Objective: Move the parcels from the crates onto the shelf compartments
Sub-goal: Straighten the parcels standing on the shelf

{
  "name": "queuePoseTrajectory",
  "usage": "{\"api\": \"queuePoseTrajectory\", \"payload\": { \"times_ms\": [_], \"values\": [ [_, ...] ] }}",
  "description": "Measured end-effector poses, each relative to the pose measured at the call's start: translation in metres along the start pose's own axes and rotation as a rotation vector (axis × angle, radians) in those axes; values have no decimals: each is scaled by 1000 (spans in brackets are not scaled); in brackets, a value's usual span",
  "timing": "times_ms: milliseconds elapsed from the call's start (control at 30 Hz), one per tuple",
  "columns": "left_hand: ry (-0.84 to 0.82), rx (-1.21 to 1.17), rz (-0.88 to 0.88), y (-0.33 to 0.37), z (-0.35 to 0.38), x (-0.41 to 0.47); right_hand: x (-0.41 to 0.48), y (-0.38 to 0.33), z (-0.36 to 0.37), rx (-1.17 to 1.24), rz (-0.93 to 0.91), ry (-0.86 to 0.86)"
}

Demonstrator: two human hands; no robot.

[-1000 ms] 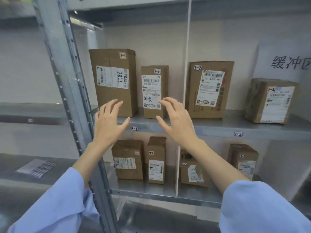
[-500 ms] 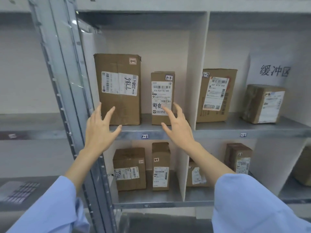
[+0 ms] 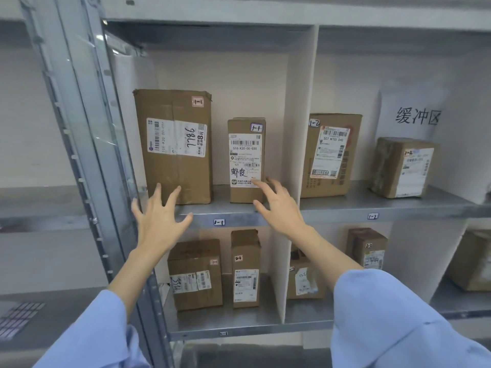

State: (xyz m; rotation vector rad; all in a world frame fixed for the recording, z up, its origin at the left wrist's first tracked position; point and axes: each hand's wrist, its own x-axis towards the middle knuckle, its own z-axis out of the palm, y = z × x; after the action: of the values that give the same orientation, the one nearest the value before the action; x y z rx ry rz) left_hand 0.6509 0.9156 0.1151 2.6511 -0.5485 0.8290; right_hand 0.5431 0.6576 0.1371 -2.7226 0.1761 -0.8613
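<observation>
Since both bear 1-1 tags, the big parcel point(image 3: 175, 147) and slim parcel point(image 3: 245, 160) apparently belong where they stand, upright, labels outward, in compartment 1-1 of the shelf point(image 3: 239, 221); left hand point(image 3: 159, 221) and right hand point(image 3: 281, 208) hover before them, fingers point(image 3: 172, 197) spread, grasping nothing.

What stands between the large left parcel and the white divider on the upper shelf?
A narrow upright parcel tagged 1-1 stands there, as the head view shows.

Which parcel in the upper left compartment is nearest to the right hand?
The narrow brown cardboard parcel on the right; the right hand overlaps its lower corner. The wide brown cardboard parcel stands farther left.
</observation>
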Motion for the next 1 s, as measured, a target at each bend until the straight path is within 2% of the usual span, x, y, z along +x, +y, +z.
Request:
{"api": "queuePoseTrajectory", "payload": {
  "times_ms": [300, 433, 533, 633, 800, 1000],
  "values": [
    [26, -20, -11, 1, 6, 0, -2, 6, 7, 20, -26, 33],
    [40, -15, 4, -3, 6, -4, -11, 2, 10, 72, -58, 173],
    [64, -41, 12, -4, 4, -16, -27, -4, 16, 101, -171, 300],
    [111, -80, 36, -3, 3, -38, -50, -9, 28, 135, -262, 345],
    [105, -111, 67, -5, 25, -93, -89, 5, 72, 119, -311, 229],
    [-131, -147, 46, -23, 81, -130, -101, 32, 121, -29, -82, 7]
  ]
}}
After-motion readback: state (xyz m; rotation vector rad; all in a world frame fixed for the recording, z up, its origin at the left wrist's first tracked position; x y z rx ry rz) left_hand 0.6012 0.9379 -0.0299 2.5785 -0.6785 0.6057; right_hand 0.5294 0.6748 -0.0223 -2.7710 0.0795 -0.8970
